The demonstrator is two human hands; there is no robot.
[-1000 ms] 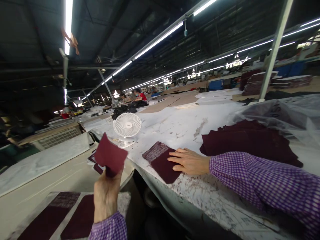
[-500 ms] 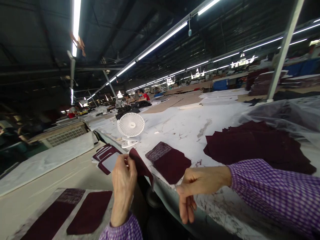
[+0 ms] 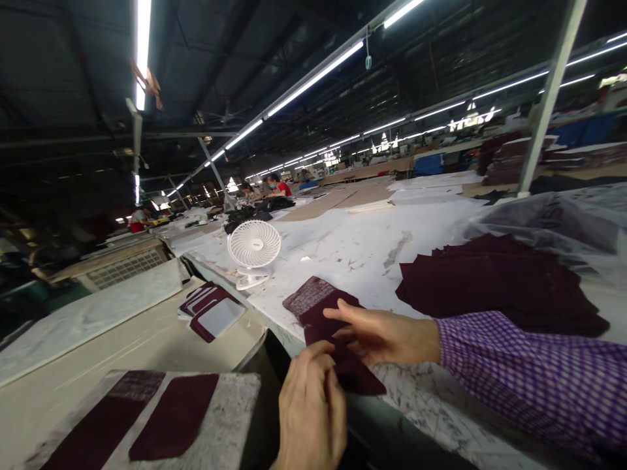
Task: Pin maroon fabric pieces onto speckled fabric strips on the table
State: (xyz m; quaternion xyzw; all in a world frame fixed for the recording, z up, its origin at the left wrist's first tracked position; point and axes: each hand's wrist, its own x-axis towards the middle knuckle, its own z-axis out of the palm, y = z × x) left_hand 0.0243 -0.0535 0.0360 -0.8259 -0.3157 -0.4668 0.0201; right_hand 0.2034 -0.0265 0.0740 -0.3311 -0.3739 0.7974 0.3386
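Observation:
My left hand (image 3: 313,398) is closed, its fingertips pinching a maroon fabric piece (image 3: 362,381) over the white table's front edge. Beside it, my right hand (image 3: 386,333) has its fingers apart, close to the held piece; whether they touch it I cannot tell. Partly hidden behind both hands, another maroon piece (image 3: 309,297) with a greyish mottled band lies on the table. Lower left, two more maroon pieces, one squarish (image 3: 174,418) and one long and banded (image 3: 105,421), rest on a stained grey-white board (image 3: 232,411).
A small white fan (image 3: 255,245) stands near the table edge (image 3: 343,261). To the right lies a spread stack of maroon pieces (image 3: 494,281) beside clear plastic sheeting (image 3: 543,225). Several maroon pieces with pale panels (image 3: 220,318) lie on the left surface. A person in red (image 3: 280,187) sits far off.
My left hand has moved right with the maroon piece, bringing it in front of the piece on the table. My right hand has risen and turned, its fingers now spread beside the held piece.

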